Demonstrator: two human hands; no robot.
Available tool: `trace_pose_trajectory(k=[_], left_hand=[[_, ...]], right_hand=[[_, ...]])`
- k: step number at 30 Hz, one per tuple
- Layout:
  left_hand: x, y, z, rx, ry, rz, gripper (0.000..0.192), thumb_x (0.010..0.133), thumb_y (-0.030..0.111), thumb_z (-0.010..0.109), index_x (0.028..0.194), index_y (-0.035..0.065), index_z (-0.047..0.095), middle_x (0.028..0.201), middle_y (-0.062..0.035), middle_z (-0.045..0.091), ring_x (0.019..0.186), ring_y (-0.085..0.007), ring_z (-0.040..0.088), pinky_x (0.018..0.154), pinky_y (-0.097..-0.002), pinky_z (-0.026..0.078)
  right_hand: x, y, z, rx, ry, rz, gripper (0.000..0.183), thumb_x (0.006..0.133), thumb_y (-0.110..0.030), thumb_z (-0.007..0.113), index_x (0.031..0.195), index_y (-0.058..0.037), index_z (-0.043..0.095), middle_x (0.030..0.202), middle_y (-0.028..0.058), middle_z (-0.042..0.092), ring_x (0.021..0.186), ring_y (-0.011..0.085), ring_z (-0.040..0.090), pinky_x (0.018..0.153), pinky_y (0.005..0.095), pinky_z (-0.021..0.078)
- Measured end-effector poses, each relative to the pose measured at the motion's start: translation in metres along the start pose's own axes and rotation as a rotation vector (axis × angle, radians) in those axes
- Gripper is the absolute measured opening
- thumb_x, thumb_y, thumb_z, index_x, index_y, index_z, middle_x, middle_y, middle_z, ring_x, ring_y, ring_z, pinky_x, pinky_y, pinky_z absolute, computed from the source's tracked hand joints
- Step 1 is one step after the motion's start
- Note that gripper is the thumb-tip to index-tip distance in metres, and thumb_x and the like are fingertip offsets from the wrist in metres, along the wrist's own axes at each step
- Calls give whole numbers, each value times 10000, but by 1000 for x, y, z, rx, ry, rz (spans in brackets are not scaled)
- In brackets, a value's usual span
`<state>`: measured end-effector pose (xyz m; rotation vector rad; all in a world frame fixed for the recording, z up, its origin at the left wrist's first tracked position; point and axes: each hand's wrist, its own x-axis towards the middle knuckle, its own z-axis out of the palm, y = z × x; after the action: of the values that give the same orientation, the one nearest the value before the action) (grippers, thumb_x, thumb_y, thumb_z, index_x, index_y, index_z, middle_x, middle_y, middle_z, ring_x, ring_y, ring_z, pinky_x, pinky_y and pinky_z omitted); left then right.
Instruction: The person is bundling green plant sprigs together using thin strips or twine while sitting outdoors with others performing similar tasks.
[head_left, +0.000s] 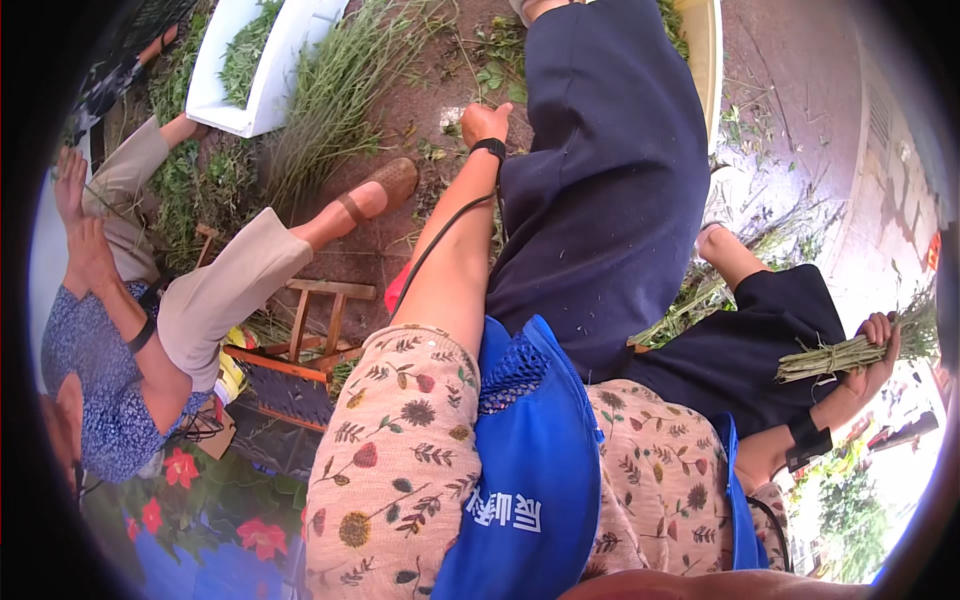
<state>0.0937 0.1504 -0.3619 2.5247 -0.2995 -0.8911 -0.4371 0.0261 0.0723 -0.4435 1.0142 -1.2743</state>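
My right hand (879, 346), out at the right over my dark trouser leg, is closed round a bundle of cut green stems (829, 360). The bundle is tied with a strand near its cut ends, which face left; its leafy tops spread to the right. My left hand (486, 124) is stretched forward beside my other knee, its fingers curled and the thumb sticking out. A thin stem shows just beyond its knuckles, and I cannot tell whether it is held. Below that hand lie scattered leaves (499, 71) on the reddish floor.
Long loose stems (337, 97) lean by a white foam box (262, 120) holding greenery. Another pale box (712, 67) stands beyond my knee. At left sits another person (112, 375), hands together, near a wooden folding stool (330, 289). More stems (694, 300) lie between my legs.
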Motion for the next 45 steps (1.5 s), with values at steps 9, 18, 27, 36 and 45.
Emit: trace_pose_trajectory(k=[9,18,27,36,45], left_hand=[[-31,-32,2,-84,-65,-39,172,715,168,690,742,-2,685,816,-211,697,786,-369,681,766,-430,536],[-15,-16,-1,-55,203,77,340,702,296,786,888,31,682,982,-180,664,921,-353,653,792,-451,510],[-45,-19,3,-84,20,21,185,737,160,662,836,5,680,871,-224,689,853,-397,666,774,-432,529],[-45,-86,-17,-163,274,-218,215,768,186,752,845,32,622,889,-187,672,848,-380,651,758,-460,509],[-41,-44,-4,-275,124,148,281,751,226,757,833,-20,650,826,-194,673,840,-369,658,766,-447,518]], right_hand=[[-3,-6,-7,-29,-7,-13,170,933,24,535,1077,71,458,778,39,347,688,138,354,607,284,347],[-8,-9,-14,5,-1,4,159,933,24,536,1065,64,457,781,40,352,687,140,354,606,286,350],[-12,-11,-13,-11,4,-18,145,927,21,549,1025,60,449,777,38,336,679,137,340,600,283,341],[-9,-8,-14,23,6,-2,222,921,22,559,1106,80,451,787,44,344,685,138,343,608,287,343],[-17,-14,-15,-2,36,-26,179,919,30,555,1060,65,452,775,37,339,680,136,342,599,283,343]])
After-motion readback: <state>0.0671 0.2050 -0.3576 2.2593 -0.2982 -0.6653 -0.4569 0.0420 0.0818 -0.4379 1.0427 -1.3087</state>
